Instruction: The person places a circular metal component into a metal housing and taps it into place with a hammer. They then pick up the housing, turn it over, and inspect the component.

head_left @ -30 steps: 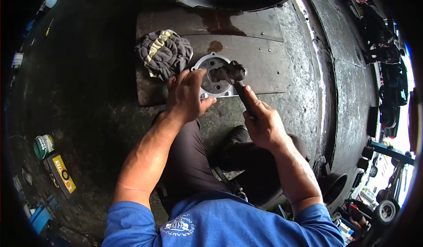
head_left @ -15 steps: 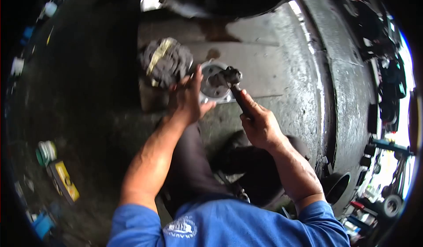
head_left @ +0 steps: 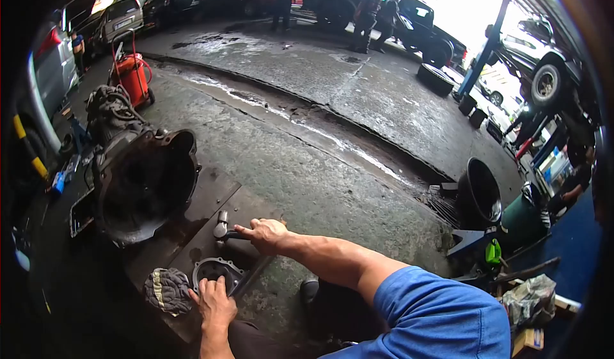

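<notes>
My right hand is closed around the dark handle of what looks like a ratchet, with a metal socket on its head. The tool's head reaches left, above the board on the floor. Lower down, my left hand has its fingers apart and its fingertips touching a round, flanged metal housing. The fingers hide part of the housing's middle. Directly left of that hand lies a bundled grey rag with a pale band across it.
A large transmission with an open bell housing rests at the left. Behind it stands a red wheeled tank. A floor channel crosses diagonally. At right are a black tub and a blue lift post. People and vehicles are farther back.
My view has swung up and across the workshop. The ratchet has moved off the round housing to its far side. My left hand has gone from beside the housing to touching its top.
</notes>
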